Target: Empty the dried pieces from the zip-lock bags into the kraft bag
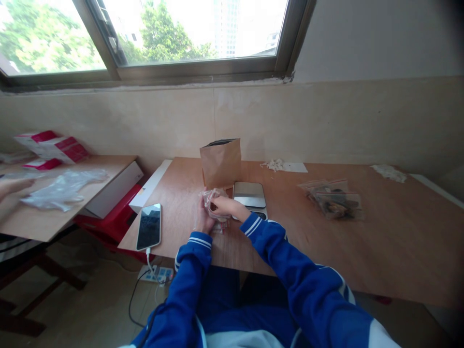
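Both hands are up at the near edge of the counter (362, 251) and they meet on 1 small clear plastic bag (213, 205). The left hand (203, 220) cups it from below and behind, fingers curled around the crumpled film. The right hand (226, 207) comes in from the side, fingers pinched on the bag's upper part. So both sets of fingers are closed on that bag, held just above the wood.

Right behind it stands a brown paper bag (221, 162), upright with its top open. Just to the right of the hands sits a small kitchen scale (250, 195). A phone (149, 226) lies to the left, plugged into a cable. Further right, well apart, rests a pile of filled clear bags (333, 199).

My read: the bag is being worked at its mouth, whether opening or sealing I cannot tell. The next move calls for a steady pinch on thin, slippery film, with the left hand bracing.
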A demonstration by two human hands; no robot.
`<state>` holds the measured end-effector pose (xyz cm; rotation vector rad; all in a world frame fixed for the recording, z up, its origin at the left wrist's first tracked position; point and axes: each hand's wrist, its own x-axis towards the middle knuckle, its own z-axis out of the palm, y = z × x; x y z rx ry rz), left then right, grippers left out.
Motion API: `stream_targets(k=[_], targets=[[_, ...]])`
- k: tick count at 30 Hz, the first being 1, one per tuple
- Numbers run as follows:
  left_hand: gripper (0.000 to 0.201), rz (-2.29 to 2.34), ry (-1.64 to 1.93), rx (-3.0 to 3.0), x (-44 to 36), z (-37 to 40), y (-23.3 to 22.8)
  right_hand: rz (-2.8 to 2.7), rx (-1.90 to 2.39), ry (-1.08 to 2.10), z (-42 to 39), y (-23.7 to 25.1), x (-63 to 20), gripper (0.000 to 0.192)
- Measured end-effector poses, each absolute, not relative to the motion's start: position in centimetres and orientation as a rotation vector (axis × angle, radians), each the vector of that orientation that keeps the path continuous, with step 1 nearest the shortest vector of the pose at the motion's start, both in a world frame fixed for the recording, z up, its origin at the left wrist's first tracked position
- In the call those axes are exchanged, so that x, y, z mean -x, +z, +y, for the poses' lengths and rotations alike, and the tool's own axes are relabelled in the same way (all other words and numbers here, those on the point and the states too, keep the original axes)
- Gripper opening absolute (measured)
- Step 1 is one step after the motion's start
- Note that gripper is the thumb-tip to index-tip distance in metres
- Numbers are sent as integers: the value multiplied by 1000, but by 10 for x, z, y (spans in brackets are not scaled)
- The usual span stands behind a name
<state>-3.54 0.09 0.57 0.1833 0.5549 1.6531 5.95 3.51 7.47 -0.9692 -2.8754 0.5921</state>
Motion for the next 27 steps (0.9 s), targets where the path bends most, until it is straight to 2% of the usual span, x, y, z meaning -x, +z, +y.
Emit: stream_targets(k=[5, 12, 17, 27], targets=[[39, 548, 1635, -176, 36, 0, 7, -2930, 959, 640, 38, 83, -67, 15], [43, 448, 1611, -227, 35, -2, 6, -2783, 863, 825, 46, 85, -73, 6], [52, 491, 1493, -282, 35, -6, 6, -2626, 795, 997, 57, 79, -72, 13], [30, 673, 1564, -240, 40, 2, -8, -2191, 877, 993, 58, 76, -68, 11]])
